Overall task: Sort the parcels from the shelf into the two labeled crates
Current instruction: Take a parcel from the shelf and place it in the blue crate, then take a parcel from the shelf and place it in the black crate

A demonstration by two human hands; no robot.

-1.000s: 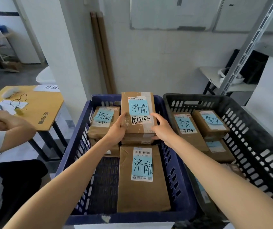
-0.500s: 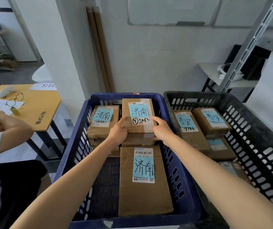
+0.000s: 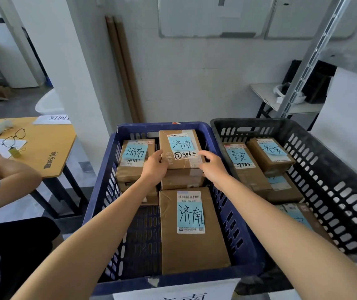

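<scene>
Head view, centre frame: the placing step looks nearly done, so square the brown cardboard parcel with the pale blue handwritten label (image 3: 180, 148) on the brown box beneath it (image 3: 181, 180), then draw both hands away sideways without dragging it. On its left, the left hand (image 3: 153, 167) pinches the parcel's left edge, thumb on top, a closed grip. The parcel lies flat between the hands, toward the far end of the dark blue plastic crate (image 3: 151, 126). At its right edge the right hand (image 3: 212, 166) curls loosely; whether it touches cannot be told.
</scene>
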